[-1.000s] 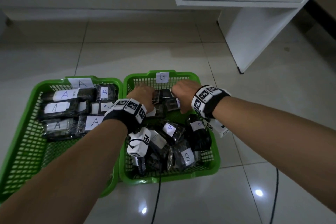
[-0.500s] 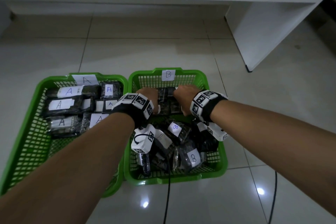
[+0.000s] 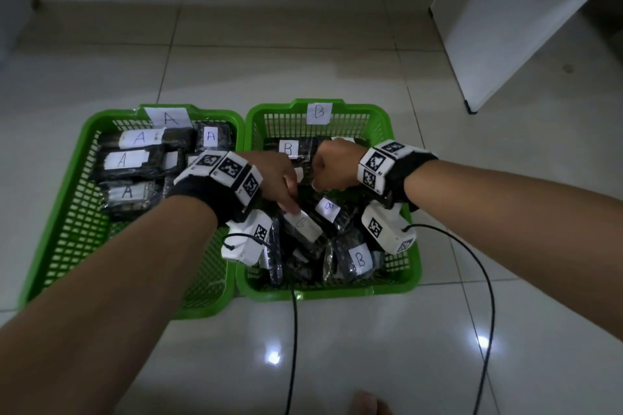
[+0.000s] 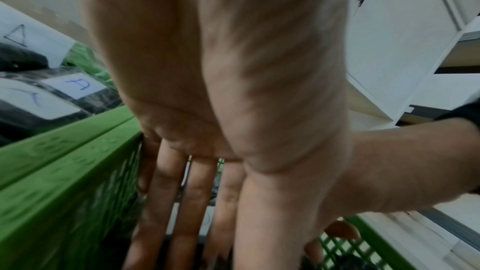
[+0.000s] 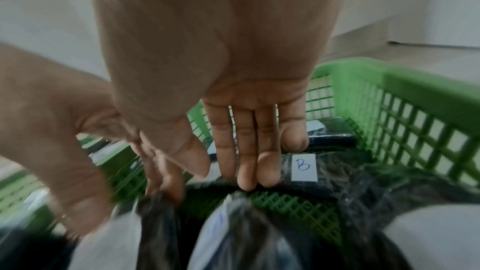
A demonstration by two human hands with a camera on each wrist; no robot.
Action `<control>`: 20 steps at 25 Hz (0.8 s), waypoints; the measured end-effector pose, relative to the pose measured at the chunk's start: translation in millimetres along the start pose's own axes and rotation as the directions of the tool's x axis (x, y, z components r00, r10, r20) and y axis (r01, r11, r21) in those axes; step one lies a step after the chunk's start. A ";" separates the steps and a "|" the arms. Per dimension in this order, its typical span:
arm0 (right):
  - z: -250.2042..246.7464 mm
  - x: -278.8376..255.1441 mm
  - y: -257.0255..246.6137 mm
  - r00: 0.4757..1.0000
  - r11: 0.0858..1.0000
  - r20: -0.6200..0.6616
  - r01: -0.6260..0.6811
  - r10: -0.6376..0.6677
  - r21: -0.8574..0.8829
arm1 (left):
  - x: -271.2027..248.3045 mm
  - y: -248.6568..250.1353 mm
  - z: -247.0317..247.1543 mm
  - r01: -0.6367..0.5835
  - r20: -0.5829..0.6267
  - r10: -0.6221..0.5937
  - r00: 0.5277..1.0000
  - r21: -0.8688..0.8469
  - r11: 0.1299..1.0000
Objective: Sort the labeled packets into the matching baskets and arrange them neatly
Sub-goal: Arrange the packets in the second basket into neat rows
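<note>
The dark plastic-wrapped packets with white paper B labels (image 3: 360, 259) lie jumbled in the green plastic mesh basket tagged B (image 3: 384, 118). To tidy them, lay each one flat, label up, in rows like the A packets (image 3: 135, 162). The right hand (image 3: 332, 167) presses straight fingers (image 5: 246, 151) on a back packet. The left hand (image 3: 274, 178) reaches down; its grip I cannot tell.
</note>
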State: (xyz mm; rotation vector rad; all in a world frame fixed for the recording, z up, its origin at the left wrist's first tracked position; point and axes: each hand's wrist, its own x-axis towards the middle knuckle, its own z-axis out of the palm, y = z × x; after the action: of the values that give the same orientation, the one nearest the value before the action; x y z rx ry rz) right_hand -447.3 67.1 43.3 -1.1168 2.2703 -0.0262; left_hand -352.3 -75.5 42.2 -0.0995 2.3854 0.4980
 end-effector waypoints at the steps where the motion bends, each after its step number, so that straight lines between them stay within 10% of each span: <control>1: 4.6 -1.3 -3.1 1.000 0.999 0.005 0.025 -0.025 -0.021 | -4.6 0.4 5.3 -0.007 0.009 0.007 1.000 0.030 1.000; 11: -1.8 -19.8 8.9 1.000 1.000 -0.009 0.009 -0.010 -0.017 | -33.6 3.0 0.6 -0.035 -0.156 -0.034 0.987 -0.422 0.906; 16: -30.6 -20.9 9.0 0.969 0.946 -0.234 0.146 -0.077 0.290 | -37.2 -14.4 -35.1 -0.129 -0.450 -0.281 0.848 -0.689 0.713; 20: -36.2 -10.6 2.6 0.869 0.959 -0.405 0.253 -0.284 -0.130 | -20.5 -15.0 -32.6 -0.148 -0.473 -0.338 0.814 -0.731 0.667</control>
State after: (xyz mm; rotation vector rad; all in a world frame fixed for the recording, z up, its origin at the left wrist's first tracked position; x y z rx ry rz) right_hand -463.2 68.0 77.6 -1.5892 2.4768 -0.3285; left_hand -353.8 -103.0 73.1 -0.8718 2.5354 1.5743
